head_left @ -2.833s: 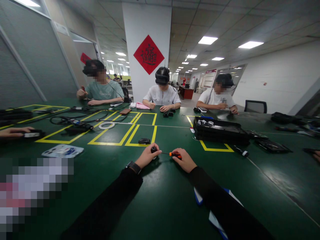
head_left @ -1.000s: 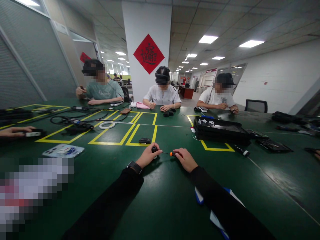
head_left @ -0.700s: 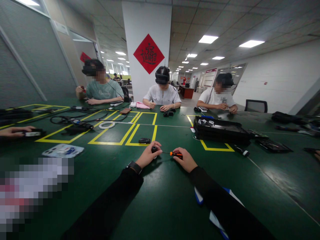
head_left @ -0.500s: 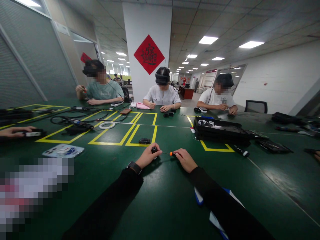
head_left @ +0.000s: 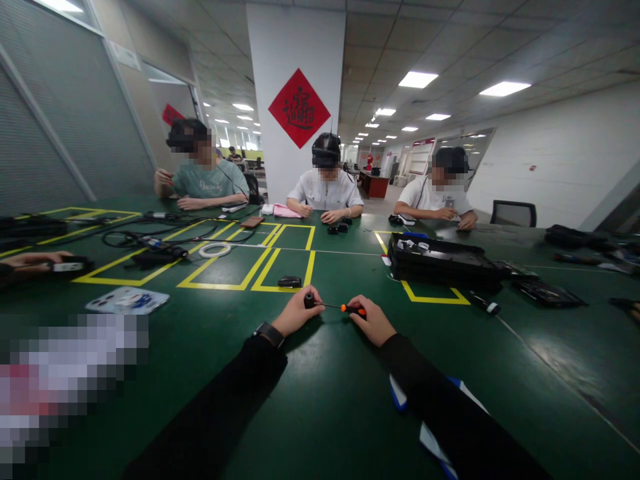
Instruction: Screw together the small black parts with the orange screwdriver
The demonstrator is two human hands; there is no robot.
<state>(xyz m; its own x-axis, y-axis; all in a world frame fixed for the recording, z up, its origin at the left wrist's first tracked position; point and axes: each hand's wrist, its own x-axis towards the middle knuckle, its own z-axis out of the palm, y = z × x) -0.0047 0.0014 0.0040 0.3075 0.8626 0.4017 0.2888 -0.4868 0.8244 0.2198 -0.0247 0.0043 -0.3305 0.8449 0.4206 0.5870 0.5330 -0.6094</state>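
Note:
My right hand [head_left: 371, 321] is closed round the orange and black handle of a screwdriver [head_left: 356, 310]. Its thin shaft points left, with the tip at a small black part [head_left: 309, 301]. That part is pinched in my left hand [head_left: 296, 313]; its kind is too small to make out, and my fingers cover some of it. Whether the tip sits in a screw I cannot tell. Just beyond my left hand, a black piece [head_left: 289, 282] lies on the green table [head_left: 320, 400] inside a yellow taped outline.
A black tray [head_left: 440, 260] with small parts stands ahead right. A black and white tool [head_left: 484, 303] lies beside it. Cables [head_left: 165, 247] and a white ring [head_left: 215, 250] are at left, near a picture card [head_left: 127, 301]. Three people sit opposite; another person's hand [head_left: 40, 261] is at far left.
My right fingers have opened a little and shifted on the screwdriver, so more of its handle shows. My left hand stays nearly in place, with the black part turned slightly.

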